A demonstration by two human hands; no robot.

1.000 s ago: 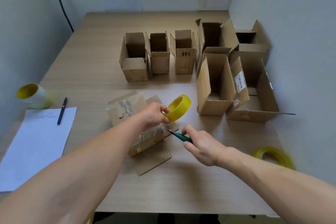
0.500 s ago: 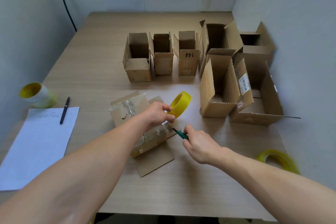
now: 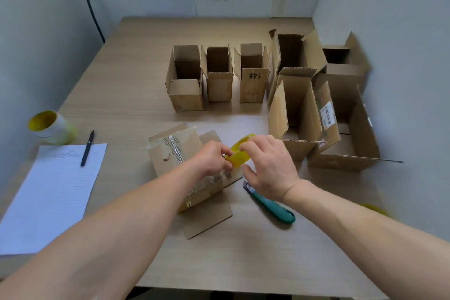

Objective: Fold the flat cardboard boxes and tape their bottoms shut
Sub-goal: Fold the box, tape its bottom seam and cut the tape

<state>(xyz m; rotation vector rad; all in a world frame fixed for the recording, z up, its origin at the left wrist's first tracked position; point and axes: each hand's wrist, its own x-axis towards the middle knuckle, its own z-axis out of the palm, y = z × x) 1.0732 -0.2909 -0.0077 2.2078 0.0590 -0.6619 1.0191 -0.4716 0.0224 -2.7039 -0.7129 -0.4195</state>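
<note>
A small cardboard box (image 3: 175, 156) lies on its side in the middle of the table, its taped bottom facing up, one flap (image 3: 207, 219) flat toward me. Over its right end both hands hold a yellow tape roll (image 3: 239, 157). My left hand (image 3: 210, 159) pinches the roll's left edge. My right hand (image 3: 269, 165) grips it from the right, fingers curled over the top. A green utility knife (image 3: 272, 206) lies on the table below my right wrist, free of either hand.
Several folded open boxes (image 3: 250, 80) stand in a row behind, larger ones (image 3: 345, 129) at the right against the wall. At left are a big tape roll (image 3: 50, 126), a pen (image 3: 87, 147) and lined paper (image 3: 48, 192). Another yellow roll (image 3: 375, 208) peeks out by my right forearm.
My right hand has let go of the green knife, which now lies on the table, and moved up onto the tape roll held by my left hand.
</note>
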